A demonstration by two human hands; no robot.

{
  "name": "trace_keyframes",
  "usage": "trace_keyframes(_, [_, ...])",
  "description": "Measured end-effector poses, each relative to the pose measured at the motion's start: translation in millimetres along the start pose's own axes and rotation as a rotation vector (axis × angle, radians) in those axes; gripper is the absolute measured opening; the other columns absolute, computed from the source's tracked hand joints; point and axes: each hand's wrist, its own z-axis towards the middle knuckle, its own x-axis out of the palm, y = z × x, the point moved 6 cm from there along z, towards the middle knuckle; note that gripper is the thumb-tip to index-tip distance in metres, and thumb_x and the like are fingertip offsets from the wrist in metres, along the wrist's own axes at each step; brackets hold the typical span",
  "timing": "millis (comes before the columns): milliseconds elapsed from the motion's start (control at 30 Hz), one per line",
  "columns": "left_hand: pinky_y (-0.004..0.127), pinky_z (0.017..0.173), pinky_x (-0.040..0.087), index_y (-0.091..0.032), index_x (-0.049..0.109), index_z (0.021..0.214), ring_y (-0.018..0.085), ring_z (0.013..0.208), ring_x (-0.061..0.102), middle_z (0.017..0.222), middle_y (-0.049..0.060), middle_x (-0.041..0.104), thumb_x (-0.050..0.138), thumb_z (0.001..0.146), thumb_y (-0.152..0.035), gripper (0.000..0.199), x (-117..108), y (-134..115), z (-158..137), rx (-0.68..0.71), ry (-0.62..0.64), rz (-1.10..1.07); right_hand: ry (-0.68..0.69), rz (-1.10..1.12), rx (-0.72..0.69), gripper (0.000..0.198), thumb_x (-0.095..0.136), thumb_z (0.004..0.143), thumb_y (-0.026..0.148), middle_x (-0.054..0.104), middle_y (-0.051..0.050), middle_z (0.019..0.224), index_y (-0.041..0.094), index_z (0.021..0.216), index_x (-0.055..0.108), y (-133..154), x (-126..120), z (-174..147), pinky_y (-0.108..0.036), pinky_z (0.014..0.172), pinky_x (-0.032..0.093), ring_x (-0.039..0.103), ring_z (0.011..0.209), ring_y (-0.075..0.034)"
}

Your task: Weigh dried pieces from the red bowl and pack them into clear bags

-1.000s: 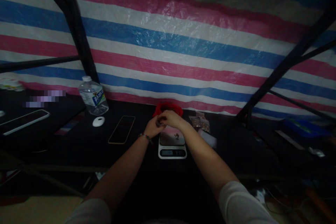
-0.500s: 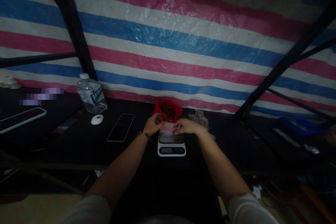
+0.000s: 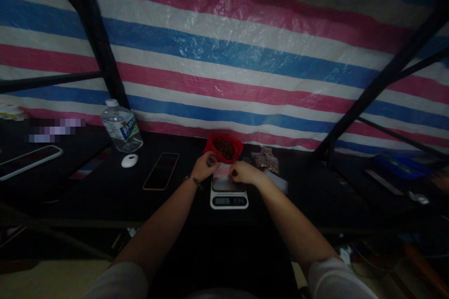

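Observation:
A white kitchen scale with a metal plate lies in front of me, its display facing me. At the plate's far left edge is my left hand, closed around a small see-through thing whose kind I cannot make out. My right hand is over the plate's right side, fingers curled into a pinch; what they hold, if anything, is too small and dark to name. Just beyond both hands stands a red bowl with small brown pieces in it.
Filled clear packets and a flat whitish sheet or bag lie right of the scale. To the left are a phone, a white oval object and a clear plastic bottle. Dark metal posts stand before a striped sheet.
My right hand has shifted slightly left and its fingers have curled in, uncovering more of the packets and the whitish sheet. My left hand stays nearly in place.

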Motion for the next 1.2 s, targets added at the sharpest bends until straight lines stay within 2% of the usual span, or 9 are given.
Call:
trace_keyframes(133, [0.025, 0.064, 0.046, -0.018, 0.056, 0.099, 0.013, 0.068, 0.059, 0.079, 0.001, 0.063, 0.066, 0.071, -0.033, 0.034, 2, 2, 0, 0.01, 0.019, 0.009, -0.041, -0.074, -0.003, 0.021, 0.057, 0.066, 0.01, 0.071, -0.007, 0.076, 0.015, 0.079, 0.072, 3, -2, 6, -0.022, 0.06, 0.039, 0.061, 0.066, -0.016])
trace_keyframes(233, [0.025, 0.063, 0.045, -0.018, 0.055, 0.099, 0.013, 0.067, 0.058, 0.078, 0.001, 0.062, 0.065, 0.071, -0.032, 0.033, 3, 2, 0, 0.027, 0.029, 0.009, -0.027, -0.097, -0.055, 0.021, 0.056, 0.065, 0.01, 0.071, -0.008, 0.076, 0.014, 0.078, 0.072, 5, -2, 10, -0.023, 0.06, 0.039, 0.061, 0.067, -0.016])
trace_keyframes(533, [0.025, 0.063, 0.045, -0.018, 0.056, 0.1, 0.013, 0.069, 0.058, 0.078, 0.001, 0.062, 0.065, 0.071, -0.033, 0.034, 3, 2, 0, 0.04, 0.026, 0.009, -0.013, -0.027, -0.074, 0.022, 0.054, 0.063, 0.007, 0.069, -0.005, 0.07, 0.014, 0.075, 0.072, -1, 4, 22, -0.021, 0.057, 0.037, 0.06, 0.063, -0.014])
trace_keyframes(667, [0.025, 0.063, 0.045, -0.018, 0.055, 0.099, 0.013, 0.068, 0.058, 0.078, 0.001, 0.062, 0.065, 0.07, -0.033, 0.034, 2, 1, 0, 0.035, 0.026, 0.009, -0.098, 0.117, -0.041, 0.024, 0.055, 0.063, 0.004, 0.07, -0.003, 0.076, 0.015, 0.077, 0.071, -9, -2, 19, -0.02, 0.063, 0.04, 0.061, 0.069, -0.013])
trace_keyframes(800, [0.025, 0.063, 0.045, -0.017, 0.055, 0.101, 0.014, 0.069, 0.058, 0.08, 0.001, 0.062, 0.065, 0.07, -0.032, 0.035, 3, 0, 0, 0.046, 0.024, 0.012, -0.222, 0.252, 0.041, 0.02, 0.059, 0.066, 0.007, 0.069, -0.002, 0.077, 0.016, 0.079, 0.071, -18, -19, 17, -0.02, 0.063, 0.042, 0.06, 0.069, -0.013])
trace_keyframes(900, [0.025, 0.063, 0.045, -0.017, 0.056, 0.101, 0.014, 0.069, 0.058, 0.081, 0.001, 0.062, 0.065, 0.07, -0.032, 0.036, 5, -1, 0, 0.061, 0.055, 0.041, -0.351, 0.318, 0.004, 0.019, 0.059, 0.066, 0.007, 0.068, -0.002, 0.079, 0.015, 0.079, 0.07, -7, -37, 24, -0.021, 0.066, 0.043, 0.06, 0.072, -0.013])
trace_keyframes(967, [0.025, 0.064, 0.046, -0.017, 0.057, 0.101, 0.014, 0.07, 0.059, 0.082, 0.002, 0.063, 0.066, 0.069, -0.032, 0.037, 6, -1, 0, 0.064, 0.074, 0.053, -0.391, 0.321, -0.052, 0.019, 0.06, 0.066, 0.007, 0.067, -0.002, 0.081, 0.016, 0.081, 0.069, 9, -43, 34, -0.021, 0.067, 0.043, 0.059, 0.074, -0.013])
trace_keyframes(1100, [0.027, 0.069, 0.048, -0.015, 0.058, 0.101, 0.017, 0.08, 0.062, 0.093, 0.005, 0.065, 0.067, 0.066, -0.028, 0.039, 6, 0, 0, 0.054, 0.061, 0.0, -0.349, 0.269, -0.135, 0.019, 0.062, 0.067, 0.008, 0.067, -0.003, 0.083, 0.016, 0.084, 0.069, 39, -42, 52, -0.023, 0.07, 0.042, 0.059, 0.076, -0.013])
trace_keyframes(1200, [0.027, 0.07, 0.048, -0.015, 0.058, 0.101, 0.017, 0.081, 0.062, 0.092, 0.005, 0.065, 0.067, 0.067, -0.027, 0.037, 3, -1, 0, 0.058, 0.042, -0.015, -0.357, 0.272, -0.16, 0.016, 0.06, 0.072, 0.008, 0.068, -0.003, 0.084, 0.016, 0.083, 0.069, 43, -42, 54, -0.023, 0.074, 0.043, 0.06, 0.078, -0.013])
